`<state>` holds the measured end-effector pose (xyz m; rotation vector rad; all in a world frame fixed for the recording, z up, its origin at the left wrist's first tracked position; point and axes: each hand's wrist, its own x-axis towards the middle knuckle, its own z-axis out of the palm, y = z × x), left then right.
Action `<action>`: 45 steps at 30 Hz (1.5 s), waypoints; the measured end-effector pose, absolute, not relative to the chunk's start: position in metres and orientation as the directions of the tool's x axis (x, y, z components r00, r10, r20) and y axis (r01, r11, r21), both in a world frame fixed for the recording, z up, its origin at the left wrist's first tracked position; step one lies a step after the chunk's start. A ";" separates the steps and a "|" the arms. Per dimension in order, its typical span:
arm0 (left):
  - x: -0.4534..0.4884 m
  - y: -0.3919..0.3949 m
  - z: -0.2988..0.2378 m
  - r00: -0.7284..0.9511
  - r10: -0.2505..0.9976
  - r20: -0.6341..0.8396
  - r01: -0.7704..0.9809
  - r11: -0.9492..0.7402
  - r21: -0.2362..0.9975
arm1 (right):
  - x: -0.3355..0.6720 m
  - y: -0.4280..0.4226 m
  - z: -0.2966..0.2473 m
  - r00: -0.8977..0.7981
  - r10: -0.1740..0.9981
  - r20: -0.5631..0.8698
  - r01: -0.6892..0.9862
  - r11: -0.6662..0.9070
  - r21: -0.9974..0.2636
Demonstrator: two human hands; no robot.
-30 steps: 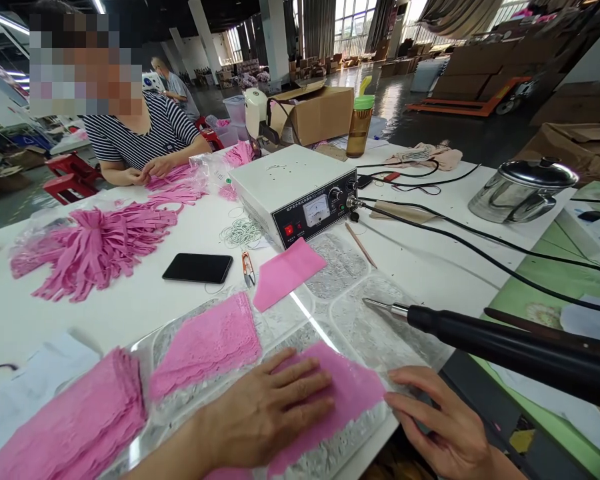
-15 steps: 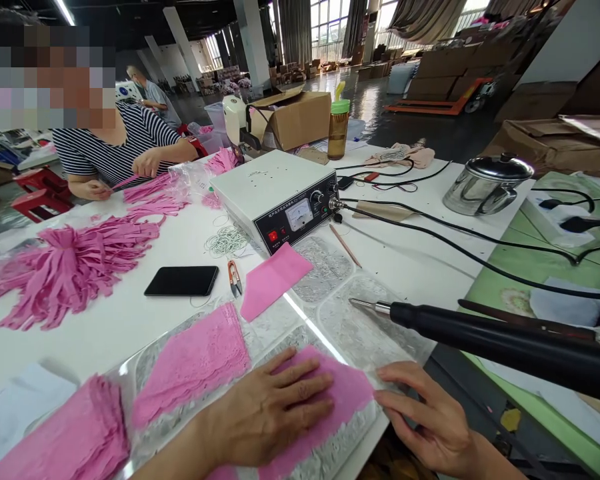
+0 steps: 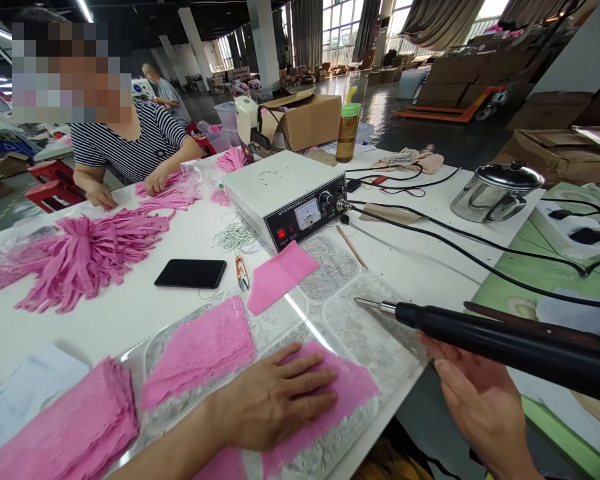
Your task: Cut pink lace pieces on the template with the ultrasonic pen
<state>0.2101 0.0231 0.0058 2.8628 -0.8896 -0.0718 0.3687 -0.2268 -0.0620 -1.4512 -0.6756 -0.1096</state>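
My left hand (image 3: 280, 397) lies flat, fingers spread, on a pink fabric piece (image 3: 353, 383) over a clear, scratched sheet (image 3: 365, 323). My right hand (image 3: 480, 393) is open, palm turned up, at the table's right edge. Its fingertips are just under a black pen-shaped tool (image 3: 480, 340) with a thin metal tip, and are partly hidden by it; whether they touch it I cannot tell. Beyond my left hand lie a stack of pink lace-edged pieces (image 3: 203, 347) and a single pink piece (image 3: 283, 277). A larger pink stack (image 3: 75, 420) sits at the lower left.
A white control box with a dial (image 3: 285, 193) stands mid-table, with a black cable (image 3: 430, 247) running right. Nearby are a phone (image 3: 190, 273), orange thread snips (image 3: 242, 273), a steel pot (image 3: 497, 193) and a bottle (image 3: 348, 133). Across the table a person (image 3: 130, 147) handles pink strips (image 3: 87, 253).
My right hand has left the corner of the pink piece and moved right, under the black tool, turning palm up. My left hand stays put. The view has shifted slightly.
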 end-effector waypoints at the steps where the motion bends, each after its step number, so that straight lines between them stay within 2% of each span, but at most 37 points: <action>1: 0.210 0.023 0.006 0.823 -0.568 -0.002 -0.561 -0.813 0.155 | 0.371 -0.222 -0.060 0.833 0.306 0.462 0.427 0.175 -0.887; 8: 0.209 0.021 0.005 0.828 -0.561 -0.004 -0.550 -0.812 0.196 | 0.391 -0.175 -0.041 0.915 0.140 0.378 0.290 0.422 -0.859; 12: 0.207 0.021 0.002 0.828 -0.560 0.005 -0.549 -0.810 0.207 | 0.393 -0.179 -0.018 0.928 0.107 0.357 0.264 0.488 -0.832; 15: 0.207 0.022 -0.001 0.826 -0.563 0.018 -0.553 -0.804 0.219 | 0.383 -0.199 -0.003 0.917 0.137 0.375 0.267 0.487 -0.832; 20: 0.208 0.022 -0.004 0.831 -0.555 0.025 -0.546 -0.808 0.223 | 0.363 -0.231 0.001 0.879 0.290 0.380 0.244 0.411 -0.878; 23: 0.208 0.022 -0.005 0.831 -0.556 0.020 -0.546 -0.808 0.221 | 0.357 -0.232 0.000 0.879 0.332 0.343 0.205 0.387 -0.899; 36: 0.207 0.022 -0.010 0.828 -0.557 0.065 -0.557 -0.804 0.207 | 0.352 -0.222 0.006 0.928 0.319 0.190 0.064 0.368 -0.927; 45: 0.206 0.023 -0.011 0.826 -0.562 0.054 -0.560 -0.805 0.194 | 0.353 -0.221 0.004 0.934 0.310 0.175 0.053 0.366 -0.929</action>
